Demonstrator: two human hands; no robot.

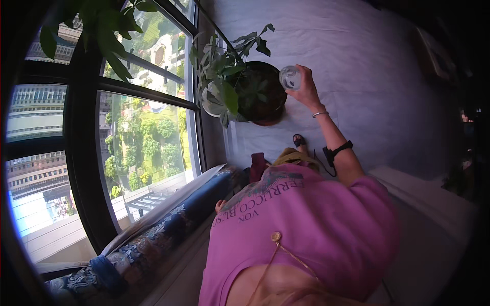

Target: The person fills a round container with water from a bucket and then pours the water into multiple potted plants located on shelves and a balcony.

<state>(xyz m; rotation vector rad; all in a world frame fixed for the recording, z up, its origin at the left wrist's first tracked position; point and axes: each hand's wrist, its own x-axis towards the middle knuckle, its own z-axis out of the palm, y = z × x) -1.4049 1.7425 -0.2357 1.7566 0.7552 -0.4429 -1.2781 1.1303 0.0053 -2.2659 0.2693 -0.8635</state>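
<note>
Stretched out ahead, my right hand (306,91) is wrapped round a clear drinking glass (290,79). I look down into the glass; how much it holds, I cannot make out. It is beside the right rim of a large dark plant pot (265,113), whose soil lies in shade. A leafy potted plant (228,94) grows over the pot's left side. Only a sliver of my left hand (219,205) shows past the pink shirt at my left side. Its fingers are mostly hidden.
Tall dark-framed windows (148,137) stand on the left, with a blue patterned curtain (168,229) gathered along them. More leaves (109,35) hang at the upper left. A flat maroon object (258,166) shows near my body, and my sandalled foot (299,140) rests on grey tiles (357,61).
</note>
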